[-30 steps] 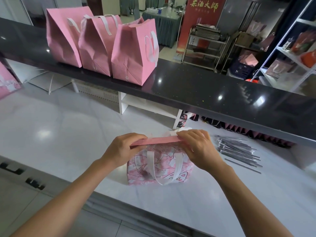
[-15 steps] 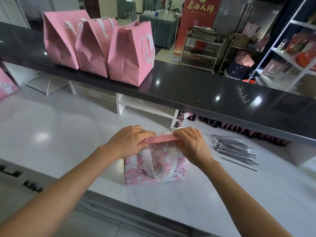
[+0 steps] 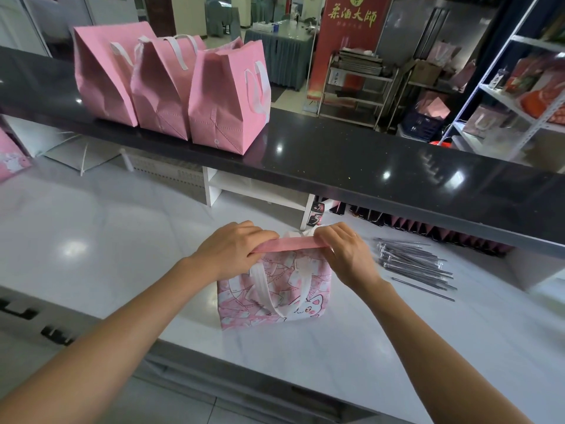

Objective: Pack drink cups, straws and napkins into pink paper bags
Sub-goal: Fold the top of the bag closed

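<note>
Nearest to me: both bare forearms reach in from the bottom edge toward a patterned pink bag point(image 3: 275, 289) standing upright on the white marble-look counter point(image 3: 91, 240). The bag carries a cartoon cat print and a white loop handle hanging down its near face.

My left hand point(image 3: 235, 249) pinches the left end of the bag's folded top strip point(image 3: 290, 243), fingers curled over it. My right hand point(image 3: 342, 252) grips the right end of the same strip, thumb and fingers closed on the fold. Both hands are clamped narrow on the bag; the strip lies flat between them. The second white handle pokes up just behind the fold. I cannot see what is inside the bag.

To the right of the bag, near but apart: a loose pile of wrapped straws point(image 3: 412, 264) lying flat on the counter, one straw separate at the near edge of the pile.

Farther back: a white open shelf unit point(image 3: 256, 194) under a raised black counter ledge point(image 3: 367, 166). On the ledge, at its left part, three plain pink bags point(image 3: 171, 87) with white handles stand in a row, touching each other, tops folded.

Far left edge: part of another patterned pink bag point(image 3: 10, 157).

Background: red banner point(image 3: 351, 35) with yellow characters, metal racks, white shelving at right.
</note>
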{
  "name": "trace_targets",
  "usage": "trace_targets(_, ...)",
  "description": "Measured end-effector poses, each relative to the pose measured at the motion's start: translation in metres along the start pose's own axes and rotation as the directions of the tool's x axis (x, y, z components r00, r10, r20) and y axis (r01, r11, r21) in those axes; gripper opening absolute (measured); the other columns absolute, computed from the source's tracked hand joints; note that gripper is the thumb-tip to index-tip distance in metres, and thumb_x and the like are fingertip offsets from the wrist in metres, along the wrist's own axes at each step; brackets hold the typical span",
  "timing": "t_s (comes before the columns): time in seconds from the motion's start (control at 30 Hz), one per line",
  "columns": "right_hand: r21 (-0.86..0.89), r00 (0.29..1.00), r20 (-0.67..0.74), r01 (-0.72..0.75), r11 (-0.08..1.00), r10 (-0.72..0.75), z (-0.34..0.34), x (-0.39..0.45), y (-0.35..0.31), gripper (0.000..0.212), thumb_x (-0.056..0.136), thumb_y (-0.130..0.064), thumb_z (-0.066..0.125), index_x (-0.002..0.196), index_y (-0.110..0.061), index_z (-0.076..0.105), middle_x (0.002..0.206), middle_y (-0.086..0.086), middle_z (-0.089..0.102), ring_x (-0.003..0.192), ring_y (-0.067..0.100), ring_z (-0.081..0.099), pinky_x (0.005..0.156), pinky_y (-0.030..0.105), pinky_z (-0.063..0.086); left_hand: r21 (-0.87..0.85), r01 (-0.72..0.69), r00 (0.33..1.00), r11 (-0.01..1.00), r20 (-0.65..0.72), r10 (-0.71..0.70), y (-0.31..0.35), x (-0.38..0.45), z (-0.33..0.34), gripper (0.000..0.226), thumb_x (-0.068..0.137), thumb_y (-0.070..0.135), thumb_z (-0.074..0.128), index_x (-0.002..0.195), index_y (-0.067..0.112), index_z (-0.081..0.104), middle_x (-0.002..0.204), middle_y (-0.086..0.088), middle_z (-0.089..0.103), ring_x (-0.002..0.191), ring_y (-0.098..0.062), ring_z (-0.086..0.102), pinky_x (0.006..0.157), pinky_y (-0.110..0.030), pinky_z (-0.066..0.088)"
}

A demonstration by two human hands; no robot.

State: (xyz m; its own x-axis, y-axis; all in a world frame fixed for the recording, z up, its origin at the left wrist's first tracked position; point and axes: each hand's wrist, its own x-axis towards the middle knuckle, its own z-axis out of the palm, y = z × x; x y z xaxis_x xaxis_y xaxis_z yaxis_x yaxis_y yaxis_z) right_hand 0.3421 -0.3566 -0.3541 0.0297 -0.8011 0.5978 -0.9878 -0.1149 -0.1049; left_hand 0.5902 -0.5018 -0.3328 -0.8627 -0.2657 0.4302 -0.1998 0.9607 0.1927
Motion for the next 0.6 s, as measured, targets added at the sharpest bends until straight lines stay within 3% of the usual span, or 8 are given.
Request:
trace_targets(0.17, -0.054, 0.995, -0.038, 0.094, 0.994, -0.096, 0.001, -0.007, -0.001, 0.007, 0.098, -0.012, 0.066, 0.1, -0.011, 0.059, 0.097, 0.001, 0.062, 0.083, 0.025, 0.054, 0.068, 0.034, 0.042, 0.042, -0.122, 0.992, 0.992, 0.024, 0.121, -0.001, -0.003, 0.004, 0.036, 0.088, 0.008, 0.071, 0.119, 0.02, 0.056, 0.092, 0.003, 0.07, 0.081, -0.019, 0.063, 0.065, -0.034, 0.053)
trace_targets(0.3, -0.07, 0.996, -0.004, 0.091, 0.993, -0.091, 0.005, -0.017, 0.003, 0.007, 0.099, -0.014, 0.063, 0.103, -0.01, 0.061, 0.107, 0.001, 0.063, 0.091, 0.026, 0.056, 0.072, 0.037, 0.044, 0.12, -0.215, 0.976, 0.969, 0.042, 0.211, -0.008, -0.011, 0.01, 0.035, 0.082, 0.002, 0.075, 0.112, 0.018, 0.067, 0.107, 0.002, 0.07, 0.09, -0.018, 0.064, 0.068, -0.034, 0.054)
trace_targets(0.47, -0.087, 0.999, 0.016, 0.039, 0.995, -0.038, 0.002, -0.022, -0.002, 0.01, 0.094, -0.012, 0.06, 0.103, -0.01, 0.064, 0.105, 0.0, 0.064, 0.094, 0.027, 0.059, 0.077, 0.042, 0.046, 0.083, -0.177, 0.984, 0.981, 0.036, 0.175, -0.005, -0.013, 0.008, 0.024, 0.094, 0.028, 0.056, 0.111, 0.018, 0.07, 0.109, 0.005, 0.069, 0.092, -0.017, 0.064, 0.073, -0.032, 0.055)
trace_targets(0.6, -0.084, 0.996, 0.073, -0.052, 0.995, 0.058, -0.002, -0.008, -0.024, 0.029, 0.09, -0.023, 0.064, 0.118, -0.016, 0.059, 0.109, -0.002, 0.066, 0.101, 0.024, 0.058, 0.09, 0.044, 0.045, 0.051, -0.134, 0.991, 0.99, -0.012, 0.135, -0.004, -0.011, 0.013, 0.011, 0.088, 0.015, 0.073, 0.099, 0.014, 0.073, 0.097, 0.003, 0.072, 0.081, -0.02, 0.066, 0.062, -0.035, 0.058)
